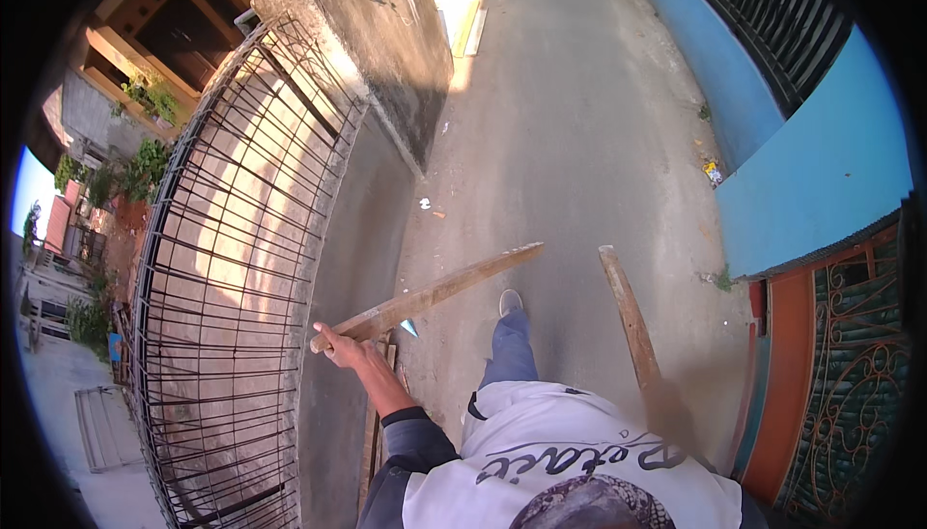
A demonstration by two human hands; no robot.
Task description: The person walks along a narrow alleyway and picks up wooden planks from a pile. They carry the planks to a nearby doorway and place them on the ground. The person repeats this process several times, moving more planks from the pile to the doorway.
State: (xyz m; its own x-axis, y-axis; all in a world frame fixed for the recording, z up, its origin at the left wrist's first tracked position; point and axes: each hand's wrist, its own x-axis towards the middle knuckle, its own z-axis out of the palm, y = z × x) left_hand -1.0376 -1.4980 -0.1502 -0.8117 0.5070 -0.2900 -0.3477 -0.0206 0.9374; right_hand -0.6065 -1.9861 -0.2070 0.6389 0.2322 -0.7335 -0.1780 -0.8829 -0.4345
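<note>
Two long, narrow wooden bars stood apart, their far ends closest together. The left wooden bar, light brown with a worn, darker-streaked surface, slanted from its near, left end, where it was gripped, to its far, right tip. The right wooden bar, similarly brown and scuffed, extended from a pale, blunt far end toward the near right, where its outline became blurred.

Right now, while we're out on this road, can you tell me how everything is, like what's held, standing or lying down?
Left grip: closed around one plank's end
Left plank: held, slanting
Right plank: slanting, lower end blurred
Barred fence: standing
Bluish scrap: lying on the ground
Shoe: worn
Road: looks dry
</note>
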